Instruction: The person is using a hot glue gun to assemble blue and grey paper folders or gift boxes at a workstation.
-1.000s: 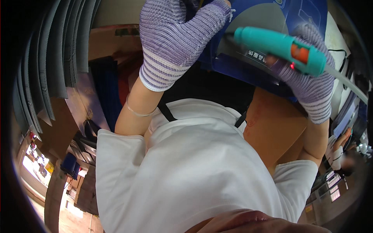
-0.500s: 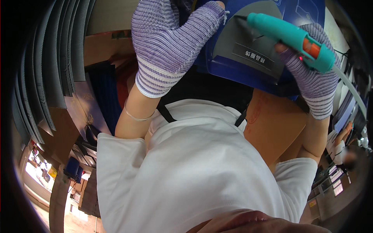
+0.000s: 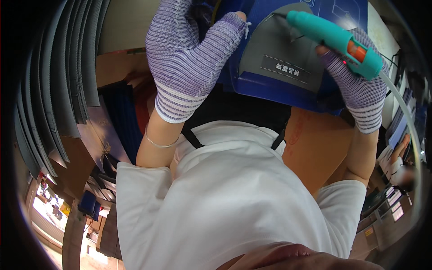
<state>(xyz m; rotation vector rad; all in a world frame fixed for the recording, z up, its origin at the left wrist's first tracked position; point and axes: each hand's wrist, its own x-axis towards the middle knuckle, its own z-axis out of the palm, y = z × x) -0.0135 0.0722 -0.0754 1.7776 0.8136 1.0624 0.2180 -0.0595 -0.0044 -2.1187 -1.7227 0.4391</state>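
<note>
My right hand (image 3: 360, 76), in a purple-and-white striped glove with bare fingertips, is closed around a teal glue gun (image 3: 330, 38) with an orange trigger part and a small red light. A pale translucent glue stick (image 3: 398, 96) runs out of its rear. Its dark nozzle points left above a blue box-like piece (image 3: 279, 92) with a grey printed panel (image 3: 265, 45). My left hand (image 3: 184, 58), gloved the same way, is at the left side of this piece. Its thumb stretches over the blue edge, apart from the fingers, whose tips leave the top of the picture.
Grey sheets (image 3: 54, 67) hang in a row at the left. Brown cardboard (image 3: 315, 144) is below the blue piece, beside my body. Another person's arm (image 3: 398, 150) shows at the far right, near stacked material. A blue object (image 3: 90, 204) is at the lower left.
The blue piece has shifted slightly left. My left hand has moved a little left and down. The glue gun has moved slightly up and left, still in my right hand.
</note>
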